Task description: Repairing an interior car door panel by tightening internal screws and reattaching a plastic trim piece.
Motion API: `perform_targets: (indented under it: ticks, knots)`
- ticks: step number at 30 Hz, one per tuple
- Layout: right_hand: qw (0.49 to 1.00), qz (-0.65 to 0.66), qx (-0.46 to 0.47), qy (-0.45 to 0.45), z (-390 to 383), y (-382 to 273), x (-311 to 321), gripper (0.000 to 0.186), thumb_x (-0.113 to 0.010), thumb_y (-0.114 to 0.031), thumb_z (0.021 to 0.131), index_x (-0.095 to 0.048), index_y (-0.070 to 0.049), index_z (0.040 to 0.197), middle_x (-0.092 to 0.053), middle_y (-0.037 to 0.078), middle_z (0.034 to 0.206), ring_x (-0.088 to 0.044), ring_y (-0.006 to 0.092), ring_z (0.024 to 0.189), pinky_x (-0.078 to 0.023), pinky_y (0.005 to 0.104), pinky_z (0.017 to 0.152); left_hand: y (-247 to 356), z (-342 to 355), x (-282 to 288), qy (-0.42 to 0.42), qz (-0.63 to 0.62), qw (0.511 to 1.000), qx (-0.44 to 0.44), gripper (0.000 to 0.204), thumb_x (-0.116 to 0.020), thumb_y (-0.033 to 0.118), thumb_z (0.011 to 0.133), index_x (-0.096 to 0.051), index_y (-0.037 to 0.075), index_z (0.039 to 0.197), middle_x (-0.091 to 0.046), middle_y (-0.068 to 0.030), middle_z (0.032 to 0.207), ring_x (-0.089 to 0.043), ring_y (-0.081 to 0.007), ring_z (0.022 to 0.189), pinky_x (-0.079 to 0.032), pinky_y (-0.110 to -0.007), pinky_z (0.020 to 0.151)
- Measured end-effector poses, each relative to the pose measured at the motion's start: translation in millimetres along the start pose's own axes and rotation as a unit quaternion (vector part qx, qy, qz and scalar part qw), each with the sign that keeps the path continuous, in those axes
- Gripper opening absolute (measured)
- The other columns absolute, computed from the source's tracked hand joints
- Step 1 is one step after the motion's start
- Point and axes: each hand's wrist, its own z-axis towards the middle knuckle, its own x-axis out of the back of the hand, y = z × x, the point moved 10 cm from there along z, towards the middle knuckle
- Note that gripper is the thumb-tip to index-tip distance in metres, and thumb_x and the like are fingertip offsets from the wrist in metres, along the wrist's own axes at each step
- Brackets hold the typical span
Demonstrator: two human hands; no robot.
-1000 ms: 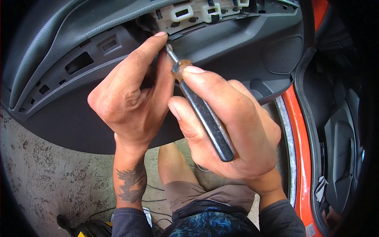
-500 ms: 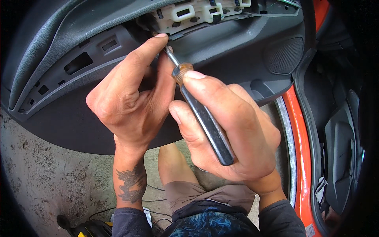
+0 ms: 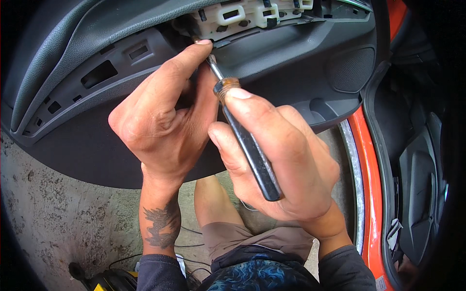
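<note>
A screwdriver point(image 3: 248, 145) with a black handle, a worn brownish collar and a metal shaft slants from lower right to upper left. Wrapped around its handle is my right hand point(image 3: 291, 155), the thumb and forefinger near the collar. My left hand point(image 3: 162, 114) pinches the shaft close to its far end with forefinger and thumb. That end reaches into a dark recess of the grey car door panel point(image 3: 281, 58), beside a cream-white plastic bracket point(image 3: 230, 22) with rectangular slots. My fingers and the recess's shadow hide the tip and whatever it touches.
Left of the recess runs a grey trim strip point(image 3: 141, 51) with rectangular cutouts. A speaker grille point(image 3: 352, 68) sits at the panel's right end. The orange door sill point(image 3: 369, 194) edges the car on the right. Cables point(image 3: 194, 246) and a black-and-yellow object point(image 3: 114, 280) lie on the concrete floor point(image 3: 73, 218).
The handle's lower end has swung slightly left. Both hands have shifted a little, the left one slightly to the right, and the door panel has moved slightly in the picture.
</note>
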Motion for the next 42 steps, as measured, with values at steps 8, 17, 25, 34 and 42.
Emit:
perform_targets:
  ticks: [8,17,25,34,42]
  knots:
    - [0.997,-0.034,0.029,0.061,7,-10,5,0.035,-0.074,0.005,0.077,-0.061,0.012,0.109,-0.055,0.011,0.07,-0.056,0.0182,0.057,-0.048,0.0266,0.049,0,0,-2,0.013,-0.043,0.999,-0.013,0.037,-0.069,-0.004,0.076,-0.073,0.002,0.113,-0.067,0.0011,0.075,-0.053,-0.0025,0.064,-0.042,-0.017,0.06]
    - [0.997,-0.018,-0.041,0.066,21,-5,17,0.039,-0.078,0.004,0.072,-0.062,0.009,0.108,-0.06,0.012,0.072,-0.061,0.0204,0.058,-0.051,0.0278,0.053,21,5,-6,-0.016,0.005,0.999,-0.048,0.034,-0.069,-0.001,0.078,-0.071,-0.002,0.112,-0.069,-0.0078,0.085,-0.063,-0.0116,0.073,-0.051,-0.023,0.068]
    - [0.996,-0.08,-0.001,0.03,19,-19,4,0.032,-0.07,-0.004,0.083,-0.059,0.015,0.107,-0.053,0.012,0.071,-0.055,0.0192,0.055,-0.048,0.0277,0.048,28,-6,-2,0.094,0.116,0.973,-0.178,0.032,-0.079,0.014,0.067,-0.075,0.005,0.098,-0.063,-0.0043,0.08,-0.057,-0.017,0.069,-0.047,-0.027,0.061]
    - [0.995,-0.086,0.038,0.018,13,-20,-3,0.036,-0.068,-0.001,0.081,-0.058,0.018,0.109,-0.048,0.009,0.07,-0.048,0.0157,0.054,-0.043,0.0236,0.045,22,-9,0,0.136,0.079,0.972,-0.173,0.032,-0.082,0.009,0.065,-0.076,0.006,0.096,-0.066,-0.0024,0.078,-0.056,-0.0159,0.068,-0.045,-0.027,0.063]
    - [0.998,-0.038,0.003,0.052,12,-10,8,0.043,-0.069,-0.003,0.076,-0.056,0.017,0.112,-0.055,0.012,0.076,-0.056,0.0199,0.058,-0.047,0.0283,0.049,23,-4,-6,0.082,0.107,0.984,-0.119,0.023,-0.073,0.008,0.079,-0.076,0.01,0.103,-0.071,-0.0065,0.092,-0.06,-0.0196,0.08,-0.048,-0.032,0.077]
